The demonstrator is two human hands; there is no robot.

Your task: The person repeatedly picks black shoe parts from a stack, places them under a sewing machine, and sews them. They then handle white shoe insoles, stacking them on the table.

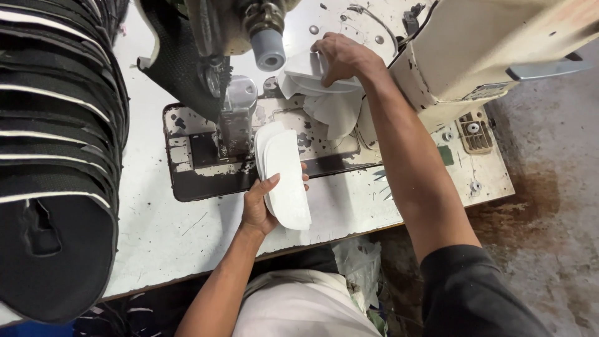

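My left hand [261, 205] holds a stack of white oval fabric pieces [286, 171] against the worn metal bed plate [187, 181] of a sewing machine, right beside its presser foot post [236, 122]. Farther back, my right hand [340, 57] reaches across the table and grips a loose pile of white pieces [324, 100] lying behind the needle area. The machine's cream-coloured body [474, 50] runs along the right, over my right forearm.
A tall stack of black pieces with white edges [56, 156] fills the left side of the white, speckled table [168, 237]. A black mesh piece [178, 62] hangs near the machine head. Stained concrete floor [549, 206] lies to the right.
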